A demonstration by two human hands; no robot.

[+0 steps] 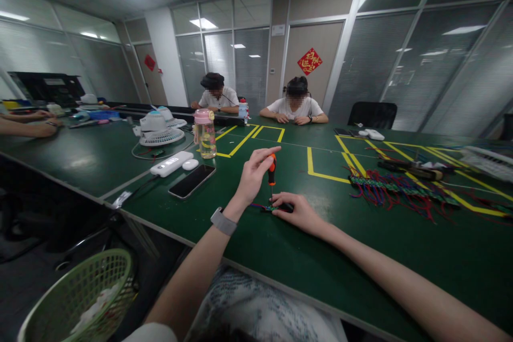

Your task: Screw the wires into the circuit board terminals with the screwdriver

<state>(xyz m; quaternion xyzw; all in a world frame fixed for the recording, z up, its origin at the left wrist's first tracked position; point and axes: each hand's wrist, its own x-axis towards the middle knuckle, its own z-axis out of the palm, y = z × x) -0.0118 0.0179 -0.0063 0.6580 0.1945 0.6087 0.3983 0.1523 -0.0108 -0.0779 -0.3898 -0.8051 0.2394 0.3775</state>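
Note:
An orange-and-black screwdriver (272, 171) stands upright, its shaft pointing down at a small green circuit board (271, 208) on the table. My left hand (256, 168), with a grey-banded watch on the wrist, grips the handle near its top, the index finger reaching out over it. Low at the table, my right hand (298, 212) pinches the right side of the board between thumb and fingers. Red and blue wires (257, 206) run out of the board to the left. Something black (286, 207) lies partly hidden under my right hand.
Left of my hands are a phone (192, 181), a white power strip (172, 164), a pink-lidded bottle (206, 136) and a white fan (160, 131). A row of wired boards (401, 189) lies right. Two people sit opposite. A green basket (84, 294) stands below the edge.

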